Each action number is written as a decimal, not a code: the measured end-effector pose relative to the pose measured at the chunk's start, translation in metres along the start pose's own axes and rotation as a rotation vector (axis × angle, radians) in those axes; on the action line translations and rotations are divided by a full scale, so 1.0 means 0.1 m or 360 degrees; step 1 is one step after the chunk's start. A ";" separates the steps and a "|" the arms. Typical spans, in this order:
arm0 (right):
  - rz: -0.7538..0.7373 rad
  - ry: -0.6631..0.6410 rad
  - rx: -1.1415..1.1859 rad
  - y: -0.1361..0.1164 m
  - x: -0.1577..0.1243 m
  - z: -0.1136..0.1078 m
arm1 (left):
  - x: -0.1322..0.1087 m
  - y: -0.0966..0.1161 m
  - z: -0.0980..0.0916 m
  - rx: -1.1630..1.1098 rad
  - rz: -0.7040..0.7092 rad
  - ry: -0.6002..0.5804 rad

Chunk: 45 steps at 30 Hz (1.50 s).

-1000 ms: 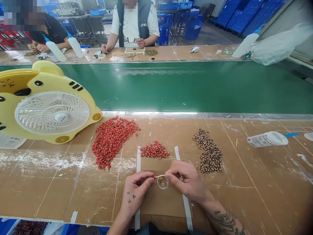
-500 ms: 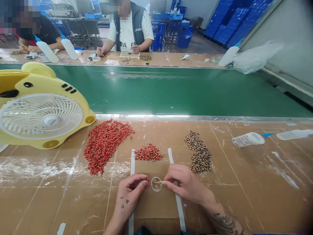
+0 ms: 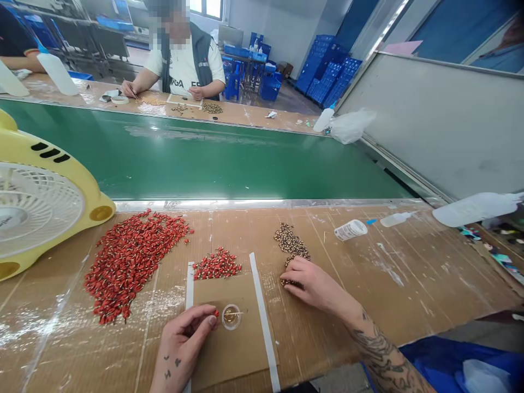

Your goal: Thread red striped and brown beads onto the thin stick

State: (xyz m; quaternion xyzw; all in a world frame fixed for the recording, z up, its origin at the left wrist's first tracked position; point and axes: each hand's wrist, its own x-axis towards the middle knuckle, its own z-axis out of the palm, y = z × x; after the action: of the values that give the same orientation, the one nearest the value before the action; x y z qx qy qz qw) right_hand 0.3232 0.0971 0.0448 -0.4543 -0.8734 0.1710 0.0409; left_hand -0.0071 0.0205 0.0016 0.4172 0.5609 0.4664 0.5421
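My left hand [image 3: 184,341] pinches a small red piece [image 3: 216,313] between thumb and forefinger, just left of a small clear cup [image 3: 230,326]. A thin stick [image 3: 235,313] leans in this cup, which holds a yellowish liquid. My right hand [image 3: 313,284] is at the near end of a pile of small black-and-gold beads [image 3: 290,240]. Its thumb and fingers are apart, with beads visible between them. A small heap of red pieces [image 3: 216,264] sits behind the cup, and a much larger red heap [image 3: 131,262] is further left.
A yellow fan [image 3: 82,185] stands at the left. White tape strips [image 3: 262,311] flank a cardboard sheet [image 3: 229,357]. A white bottle [image 3: 351,230] and a large squeeze bottle [image 3: 475,209] lie at the right. Beyond the green belt [image 3: 196,164], a person [image 3: 182,60] works.
My right hand has let go of the stick, now resting in the cup, and has moved right to the bead pile. My left hand still holds the red piece. The view has turned right.
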 end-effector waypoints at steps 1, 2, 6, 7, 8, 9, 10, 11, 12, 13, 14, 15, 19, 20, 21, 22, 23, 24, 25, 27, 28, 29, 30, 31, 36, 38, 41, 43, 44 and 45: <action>-0.0005 0.0000 -0.0013 -0.01 0.01 0.03 | 0.00 0.00 0.00 0.0002 -0.0002 0.0001; -0.0005 0.0007 -0.0022 -0.03 0.03 0.05 | 0.00 0.00 0.00 0.0004 -0.0002 0.0005; 0.0019 0.0015 -0.0001 -0.06 0.10 0.08 | -0.01 0.02 0.01 -0.0002 0.0016 0.0028; 0.0022 0.0017 0.0008 -0.06 0.11 0.07 | -0.01 0.02 0.02 -0.0001 0.0023 0.0024; 0.0016 0.0023 0.0022 -0.06 0.11 0.06 | -0.01 0.02 0.02 0.0002 0.0033 0.0020; 0.0007 0.0037 0.0050 -0.05 0.11 0.04 | -0.01 0.02 0.01 0.0004 0.0041 0.0014; 0.0002 0.0067 0.0097 -0.05 0.10 0.03 | -0.01 0.01 0.01 0.0005 0.0047 0.0008; 0.0004 0.0109 0.0168 -0.05 0.09 0.01 | -0.01 0.00 0.01 0.0001 0.0052 0.0007; 0.0007 0.0162 0.0262 -0.06 0.09 0.00 | -0.01 -0.01 0.01 -0.0007 0.0052 0.0006; 0.0008 0.0221 0.0372 -0.08 0.09 0.00 | -0.02 -0.02 0.01 -0.0018 0.0049 0.0010; -0.0001 0.0279 0.0487 -0.10 0.09 0.00 | -0.02 -0.03 0.01 -0.0030 0.0046 0.0012; -0.0026 0.0333 0.0597 -0.14 0.11 0.02 | -0.02 -0.03 0.02 -0.0039 0.0049 0.0016; -0.0196 0.0458 0.0927 -0.45 0.26 0.14 | -0.05 0.01 0.05 -0.0037 0.0093 0.0079; -0.0225 0.0471 0.0976 -0.55 0.31 0.18 | -0.06 0.03 0.06 -0.0035 0.0109 0.0105; -0.0247 0.0472 0.1016 -0.66 0.37 0.21 | -0.07 0.05 0.07 -0.0037 0.0128 0.0132; -0.0269 0.0461 0.1049 -0.76 0.41 0.25 | -0.08 0.07 0.08 -0.0036 0.0158 0.0158; -0.0288 0.0440 0.1075 -0.86 0.46 0.27 | -0.10 0.08 0.10 -0.0025 0.0200 0.0178; -0.0298 0.0414 0.1093 -0.95 0.49 0.29 | -0.11 0.10 0.11 0.0005 0.0258 0.0195; -0.0302 0.0392 0.1101 -1.03 0.53 0.31 | -0.12 0.11 0.12 0.0056 0.0333 0.0207; -0.0289 0.0371 0.1094 -1.14 0.57 0.33 | -0.13 0.14 0.13 0.0201 0.0505 0.0225; -0.0279 0.0372 0.1087 -1.19 0.58 0.33 | -0.13 0.15 0.13 0.0275 0.0595 0.0236; -0.0269 0.0374 0.1081 -1.22 0.58 0.33 | -0.13 0.16 0.13 0.0340 0.0680 0.0247; -0.0263 0.0373 0.1076 -1.24 0.59 0.33 | -0.13 0.17 0.13 0.0392 0.0757 0.0253; -0.0260 0.0369 0.1071 -1.25 0.58 0.33 | -0.13 0.18 0.12 0.0434 0.0820 0.0254; -0.0242 0.0358 0.1053 -1.29 0.55 0.33 | -0.12 0.20 0.09 0.0560 0.0996 0.0186; -0.0245 0.0366 0.1042 -1.30 0.55 0.32 | -0.12 0.20 0.09 0.0606 0.1062 0.0172; -0.0252 0.0377 0.1009 -1.31 0.56 0.31 | -0.12 0.20 0.08 0.0689 0.1156 0.0189; -0.0248 0.0374 0.0994 -1.32 0.57 0.30 | -0.12 0.20 0.08 0.0730 0.1187 0.0205; -0.0253 0.0375 0.0989 -1.32 0.58 0.29 | -0.13 0.20 0.08 0.0739 0.1187 0.0209; -0.0261 0.0374 0.0988 -1.33 0.58 0.28 | -0.13 0.20 0.08 0.0740 0.1171 0.0210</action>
State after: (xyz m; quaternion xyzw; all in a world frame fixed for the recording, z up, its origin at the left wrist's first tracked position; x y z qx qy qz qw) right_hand 0.1794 0.0664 0.0578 -0.3650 -0.8026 0.3713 0.2911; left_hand 0.0006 0.0131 0.0238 0.6693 0.4984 0.5155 0.1945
